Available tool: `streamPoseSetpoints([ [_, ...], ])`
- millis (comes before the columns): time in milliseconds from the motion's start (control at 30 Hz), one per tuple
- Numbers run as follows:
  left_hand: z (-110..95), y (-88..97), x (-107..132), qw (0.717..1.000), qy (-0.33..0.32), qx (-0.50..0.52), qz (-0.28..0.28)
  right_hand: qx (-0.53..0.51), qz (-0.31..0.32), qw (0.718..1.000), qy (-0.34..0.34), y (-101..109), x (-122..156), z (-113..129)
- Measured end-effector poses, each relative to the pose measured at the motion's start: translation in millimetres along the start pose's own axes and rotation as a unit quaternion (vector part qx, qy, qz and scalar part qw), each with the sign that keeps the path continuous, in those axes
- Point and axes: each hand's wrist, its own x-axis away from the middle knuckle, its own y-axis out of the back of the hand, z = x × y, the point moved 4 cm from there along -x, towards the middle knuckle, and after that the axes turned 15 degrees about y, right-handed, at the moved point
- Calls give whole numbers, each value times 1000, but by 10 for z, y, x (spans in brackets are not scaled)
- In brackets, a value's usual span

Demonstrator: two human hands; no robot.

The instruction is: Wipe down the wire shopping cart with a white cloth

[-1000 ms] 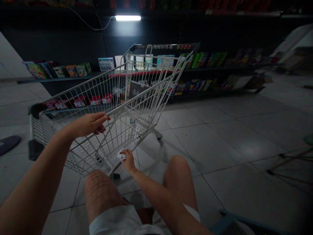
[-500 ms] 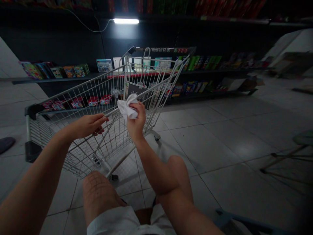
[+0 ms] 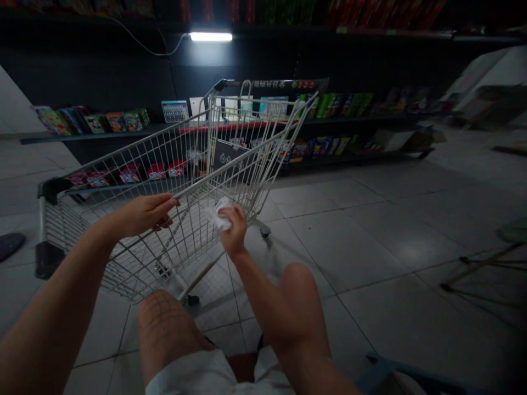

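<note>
A wire shopping cart (image 3: 193, 219) stands in front of my knees, its handle end at the far right. My left hand (image 3: 150, 213) holds the near top rail, with some fingers lying along it and others curled below. A crumpled white cloth (image 3: 223, 215) is bunched in my right hand (image 3: 234, 227). That hand is closed on the cloth and has it up against the side wires of the cart, below the top rail; the cloth is slightly blurred.
Behind the cart runs a dark shelf (image 3: 164, 131) with boxed goods, under a bright tube light (image 3: 211, 37). A folding stool (image 3: 486, 263) stands at the right. A blue frame (image 3: 395, 370) is close by at lower right. A shoe (image 3: 10, 245) shows at the left edge.
My right hand has moved down with the cloth, from the top rail to the side wires. My left hand stays on the rail, and the cart's front end has shifted slightly left.
</note>
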Motion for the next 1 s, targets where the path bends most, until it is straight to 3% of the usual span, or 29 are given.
streamPoseSetpoints([
  [100, -15, 1, 19, 1000, 3, 1, 6, 47, -37, 997, 41, 184, -733, 9],
  [167, -26, -5, 30, 1000, 4, -1, 12, 58, -12, 997, 58, 113, -834, -48],
  [233, -29, -3, 39, 1000, 5, -3, 13, 56, 37, 996, 59, -59, -564, -149],
  [333, -1, 25, 52, 1000, 7, -2, 13, 33, 145, 988, 33, -298, 127, -314],
  [400, 45, 56, 57, 1000, 11, 0, 20, 13, 196, 980, 19, -307, 388, -356],
  [433, 74, 74, 57, 1000, 13, 2, 23, 10, 199, 980, 18, -250, 386, -341],
  [500, 134, 110, 52, 999, 18, 9, 28, 27, 153, 987, 32, -47, 123, -222],
  [600, 210, 148, 38, 999, 29, 18, 31, 99, 72, 989, 88, 218, -579, 184],
  [700, 283, 176, 29, 999, 37, 13, 30, 121, 131, 961, 210, 161, -1106, 640],
  [767, 365, 205, 33, 999, 40, 7, 32, 118, 188, 934, 278, 108, -1288, 694],
  [833, 490, 252, 46, 998, 50, 5, 37, 133, 217, 927, 277, 206, -1454, 414],
  [933, 677, 339, 69, 996, 71, 15, 47, 184, 184, 951, 165, 631, -1763, -359],
  [1000, 701, 391, 59, 997, 75, 10, 33, 214, 139, 963, 89, 882, -1910, -713],
])
